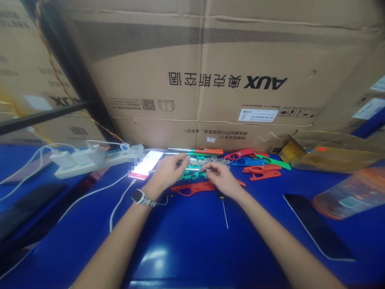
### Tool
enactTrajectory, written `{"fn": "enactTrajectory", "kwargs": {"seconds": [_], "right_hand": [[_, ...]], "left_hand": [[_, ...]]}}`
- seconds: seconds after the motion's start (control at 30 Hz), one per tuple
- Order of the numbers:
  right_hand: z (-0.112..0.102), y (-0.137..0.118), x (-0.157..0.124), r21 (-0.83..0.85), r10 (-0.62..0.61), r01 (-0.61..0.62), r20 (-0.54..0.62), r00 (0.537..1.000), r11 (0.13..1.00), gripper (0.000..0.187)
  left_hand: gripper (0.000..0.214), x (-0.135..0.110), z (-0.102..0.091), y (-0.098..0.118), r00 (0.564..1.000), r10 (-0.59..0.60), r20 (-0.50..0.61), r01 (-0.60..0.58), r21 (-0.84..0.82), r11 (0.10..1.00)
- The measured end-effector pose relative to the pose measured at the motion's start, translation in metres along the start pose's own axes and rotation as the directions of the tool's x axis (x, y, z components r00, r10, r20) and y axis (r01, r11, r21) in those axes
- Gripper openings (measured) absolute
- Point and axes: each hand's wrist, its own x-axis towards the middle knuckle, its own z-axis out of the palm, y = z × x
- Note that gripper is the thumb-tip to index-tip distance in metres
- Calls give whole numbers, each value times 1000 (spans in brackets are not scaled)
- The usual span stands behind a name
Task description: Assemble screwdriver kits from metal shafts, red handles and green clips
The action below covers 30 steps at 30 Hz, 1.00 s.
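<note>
My left hand, with a watch on its wrist, is closed around a green plastic handle piece on the blue table. My right hand pinches a small thin metal part against the same piece. A red handle piece lies just under both hands. More red, green and blue handle pieces and a heap of metal clips lie behind them. A thin metal rod rests near my right wrist.
A lit phone on a white cable lies left of my hands, beside a power strip with chargers. A dark tablet and plastic bags lie at right. Large cardboard boxes wall off the back.
</note>
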Motion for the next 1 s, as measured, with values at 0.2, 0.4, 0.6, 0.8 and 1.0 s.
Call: {"fn": "enactTrajectory", "kwargs": {"seconds": [0.2,0.4,0.6,0.8,1.0], "right_hand": [[-2,2,6,-160,3,17,124,992,987,23],[3,6,-5,-384,-87,133,135,987,914,37],[7,5,-10,-294,-79,98,76,994,951,39],[10,6,-7,-126,-47,47,0,999,991,40],[6,11,1,8,-11,12,-57,998,1000,20]], "left_hand": [[37,2,2,-5,994,-23,110,25,-19,1000],[31,1,3,-7,986,-3,165,12,-57,998],[30,1,3,-14,985,0,174,13,-74,997],[35,2,2,-17,979,34,199,-20,-74,997],[38,1,0,-17,979,49,197,-36,-71,997]]}}
